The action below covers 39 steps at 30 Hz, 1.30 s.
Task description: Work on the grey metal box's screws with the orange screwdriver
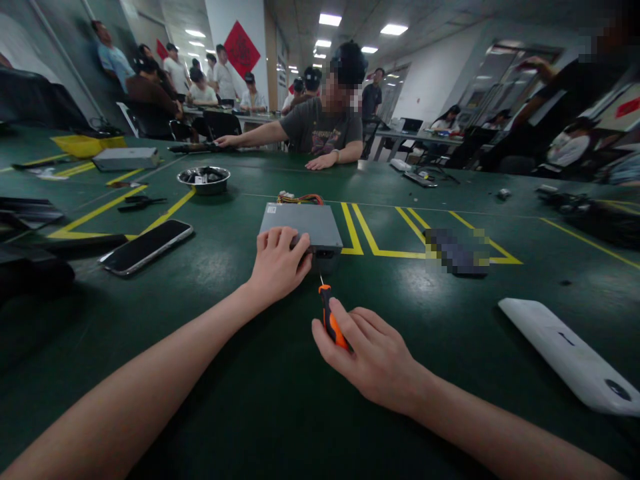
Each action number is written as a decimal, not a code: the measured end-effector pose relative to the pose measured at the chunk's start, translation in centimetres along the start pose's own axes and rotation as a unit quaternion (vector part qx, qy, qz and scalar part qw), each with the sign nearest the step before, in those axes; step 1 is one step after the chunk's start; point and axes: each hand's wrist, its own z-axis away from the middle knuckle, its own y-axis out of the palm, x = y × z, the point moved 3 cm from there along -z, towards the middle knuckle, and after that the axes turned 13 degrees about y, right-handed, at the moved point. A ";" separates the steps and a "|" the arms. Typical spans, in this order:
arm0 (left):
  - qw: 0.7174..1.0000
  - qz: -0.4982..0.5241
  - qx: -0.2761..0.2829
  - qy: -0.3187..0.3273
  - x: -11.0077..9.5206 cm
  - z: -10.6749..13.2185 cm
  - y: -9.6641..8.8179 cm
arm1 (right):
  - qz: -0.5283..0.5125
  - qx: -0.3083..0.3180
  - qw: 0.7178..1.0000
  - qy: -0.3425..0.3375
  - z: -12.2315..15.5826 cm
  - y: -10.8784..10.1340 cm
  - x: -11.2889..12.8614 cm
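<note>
A grey metal computer power supply lies on the green table, its bundle of coloured wires at the back. My left hand is curled over its near left edge, fingers on the top and front, gripping it. In my right hand is a screwdriver with an orange and black handle, held between thumb and fingers. Its thin shaft points up toward the front face of the power supply, close to the socket side. Whether the tip touches the metal I cannot tell.
A steel bowl of small dark parts stands behind to the left, near a phone. At right are a blurred-out dark object and a long white device. Opposite, a person rests both hands on the table.
</note>
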 end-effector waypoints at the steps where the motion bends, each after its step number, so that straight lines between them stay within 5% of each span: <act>1: 1.000 -0.003 0.001 0.001 0.0 0.0 0.0 | 0.004 -0.005 1.000 0.008 0.0 0.0 -0.1; 6: 1.000 -0.002 0.002 0.000 0.0 -0.1 0.1 | -0.019 0.016 0.999 0.048 0.0 0.0 -0.2; 12: 1.000 0.011 0.006 -0.001 -0.1 -0.1 -0.1 | 0.014 -0.002 1.000 0.013 -0.3 -0.6 0.1; 20: 1.000 0.022 0.005 -0.002 -0.1 -0.1 -0.1 | -0.005 0.024 0.997 0.077 -0.2 -0.4 0.3; 26: 0.999 0.037 -0.012 0.003 -0.2 -0.1 -0.3 | 0.025 -0.001 1.000 0.019 -1.3 -1.4 0.3; 34: 0.999 0.037 -0.008 -0.006 -0.2 -0.1 -0.5 | 0.048 0.045 0.995 0.075 -1.2 -1.3 0.4; 39: 0.999 0.043 -0.017 -0.003 -0.2 0.0 -0.6 | 0.047 0.037 0.997 0.040 -0.1 -0.3 1.3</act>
